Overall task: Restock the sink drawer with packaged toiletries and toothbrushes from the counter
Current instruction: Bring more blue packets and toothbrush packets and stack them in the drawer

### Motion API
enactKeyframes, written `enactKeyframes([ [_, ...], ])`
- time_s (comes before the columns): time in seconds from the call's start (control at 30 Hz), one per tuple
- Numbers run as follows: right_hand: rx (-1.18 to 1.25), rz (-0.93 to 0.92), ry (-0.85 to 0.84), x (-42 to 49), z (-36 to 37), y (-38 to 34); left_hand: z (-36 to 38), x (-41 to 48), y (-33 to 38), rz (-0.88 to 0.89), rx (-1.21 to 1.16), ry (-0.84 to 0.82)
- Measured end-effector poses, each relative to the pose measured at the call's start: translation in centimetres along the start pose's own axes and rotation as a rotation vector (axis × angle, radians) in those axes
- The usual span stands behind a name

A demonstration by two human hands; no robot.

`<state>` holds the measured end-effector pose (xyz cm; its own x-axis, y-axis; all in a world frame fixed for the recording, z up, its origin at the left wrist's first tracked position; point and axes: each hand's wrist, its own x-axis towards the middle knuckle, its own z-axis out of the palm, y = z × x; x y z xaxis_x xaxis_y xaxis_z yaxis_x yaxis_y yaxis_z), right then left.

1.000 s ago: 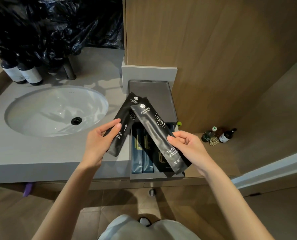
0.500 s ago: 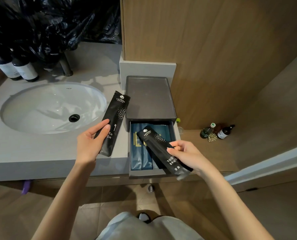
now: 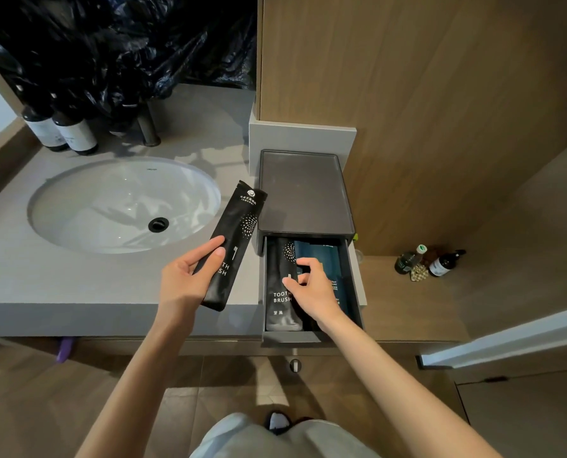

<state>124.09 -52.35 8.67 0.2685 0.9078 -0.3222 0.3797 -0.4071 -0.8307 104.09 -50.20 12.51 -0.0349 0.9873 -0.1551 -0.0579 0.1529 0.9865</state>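
Note:
The small grey drawer (image 3: 292, 338) stands pulled open under its grey box (image 3: 303, 193), at the right end of the counter. A black toothbrush packet (image 3: 280, 302) lies flat along the drawer's left side, next to dark blue packets (image 3: 318, 256). My right hand (image 3: 312, 292) reaches into the drawer, thumb and fingers pinched on that packet's right edge. My left hand (image 3: 186, 279) holds a second black toothbrush packet (image 3: 239, 226) by its lower half, tilted above the counter just left of the drawer.
A white oval sink (image 3: 110, 200) fills the counter's left part, with a faucet base (image 3: 148, 127) and two dark bottles (image 3: 61, 130) behind it. A black plastic bag (image 3: 127, 44) hangs at the back. Small bottles (image 3: 440, 262) stand on the low wooden ledge at right.
My right hand has lowered its toothbrush packet into the drawer and laid it flat along the left side. My left hand has kept its packet nearly still beside the drawer.

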Motion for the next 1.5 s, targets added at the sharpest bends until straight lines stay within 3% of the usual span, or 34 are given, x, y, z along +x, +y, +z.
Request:
enactKeyframes([
  [0.17,-0.293,-0.191,0.009,-0.1,-0.8,0.1,0.3,-0.3,-0.3,-0.025,-0.053,-0.040],
  [0.43,-0.562,-0.287,-0.345,0.5,-3.3,0.4,1.2,-0.3,-0.4,-0.095,-0.202,-0.093],
  [0.77,-0.712,-0.343,-0.296,0.9,-2.6,0.5,1.6,-0.3,-0.5,-0.129,-0.247,-0.137],
  [0.87,-0.585,-0.310,-0.271,0.4,-3.1,-0.1,1.9,-0.4,-0.5,-0.116,-0.241,-0.157],
  [1.03,0.259,-0.134,-0.167,-1.3,-4.3,-3.1,3.0,-1.3,-0.4,-0.100,-0.229,-0.268],
  [1.1,0.436,-0.103,-0.153,-1.5,-4.8,-3.9,3.6,-1.8,-0.4,-0.105,-0.215,-0.332],
  [1.37,0.523,-0.066,-0.006,-1.8,-6.1,-4.4,5.4,-2.8,0.0,-0.148,-0.098,-0.490],
  [1.5,0.398,-0.042,-0.046,-1.7,-8.2,-3.4,5.2,-2.7,0.1,0.052,0.112,-0.436],
])
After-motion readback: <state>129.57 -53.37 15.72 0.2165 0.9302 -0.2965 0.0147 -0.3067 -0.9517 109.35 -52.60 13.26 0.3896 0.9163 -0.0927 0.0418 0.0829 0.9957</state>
